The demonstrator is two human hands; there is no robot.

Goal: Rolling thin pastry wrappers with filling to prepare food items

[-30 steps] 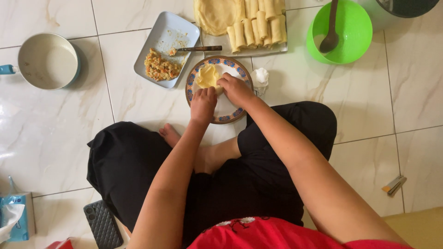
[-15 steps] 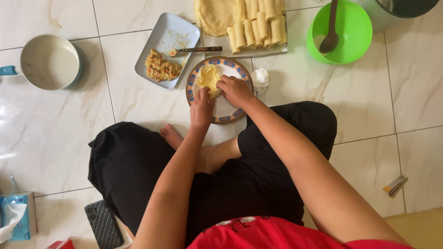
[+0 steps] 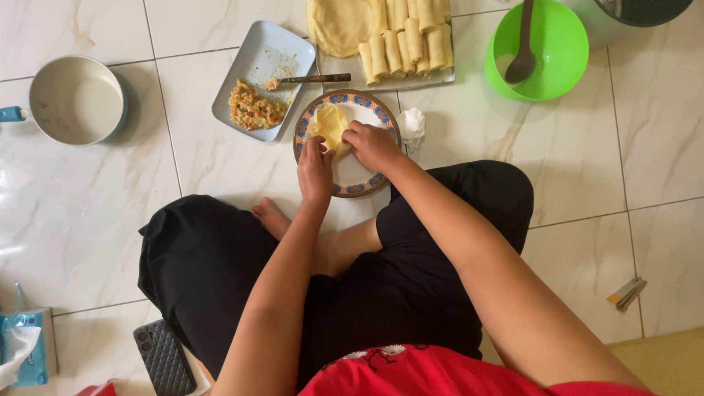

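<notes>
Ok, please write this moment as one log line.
left hand: on wrapper | right hand: on wrapper | plate: under wrapper, on floor | rolls: on tray behind

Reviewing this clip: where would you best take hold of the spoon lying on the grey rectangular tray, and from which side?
Take the spoon by its dark handle, coming from the right end, above the tray. The handle lies nearly flat and points right toward the rolled wrappers; the bowl end sits by the filling, so it is likely messy.
</notes>
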